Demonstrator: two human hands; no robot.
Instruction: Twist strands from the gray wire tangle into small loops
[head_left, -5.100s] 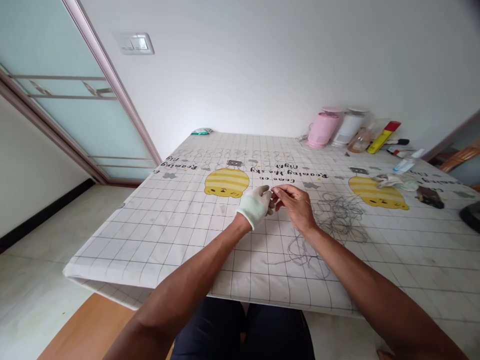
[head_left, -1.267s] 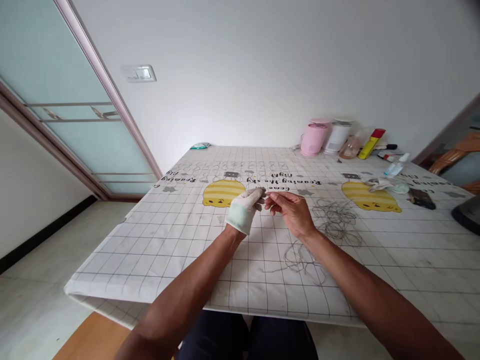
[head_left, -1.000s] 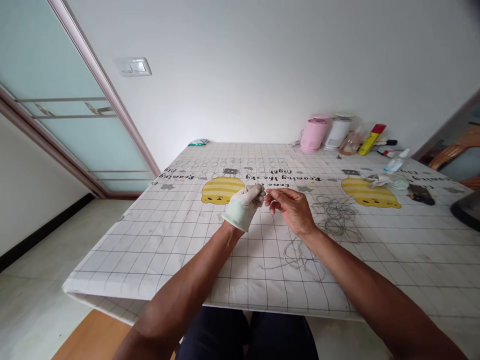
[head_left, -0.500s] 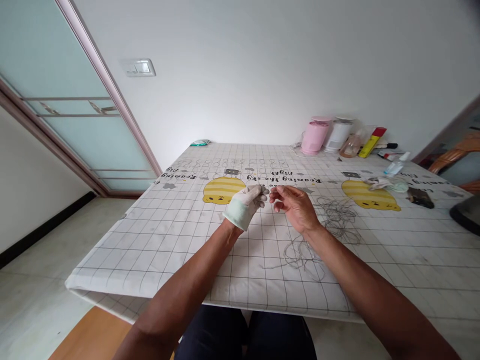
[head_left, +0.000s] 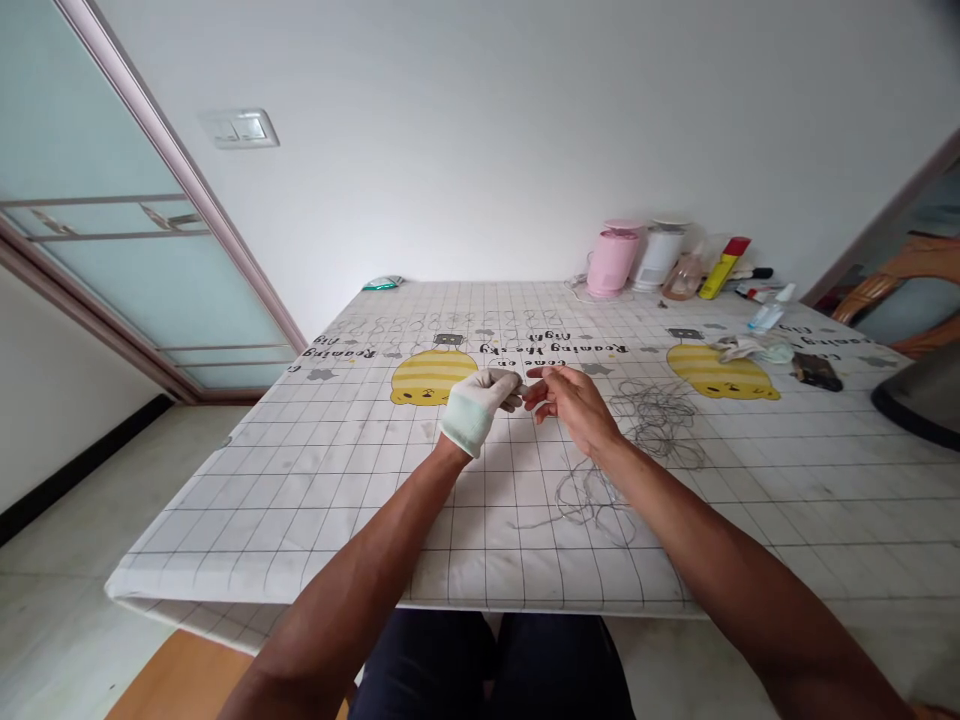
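Note:
My left hand (head_left: 480, 402), in a white glove with a pale green cuff, is raised over the middle of the table. Its thumb and forefinger are pinched together on something too thin to make out. Close to those fingertips is my bare right hand (head_left: 571, 405), its fingers slightly bent and apart, with nothing clear between them. Beside and beneath my right wrist lies a loose tangle of thin grey wire (head_left: 664, 420). A smaller wire bundle (head_left: 589, 500) is nearer the front edge. Towards the back left, several wire pieces bent into figure-eight shapes (head_left: 435, 324) lie in a row.
A patterned cloth (head_left: 337, 510) covers the table. Along the back wall stand a pink device (head_left: 613, 262), a white device (head_left: 658, 257) and a yellow can with a red cap (head_left: 724, 270). A clear bottle (head_left: 771, 310), crumpled glove (head_left: 750, 347) and dark object (head_left: 817, 372) lie at right.
The view has shifted slightly, so the table and wall appear further left. My right fingers have spread a little; my left hand keeps its pinch.

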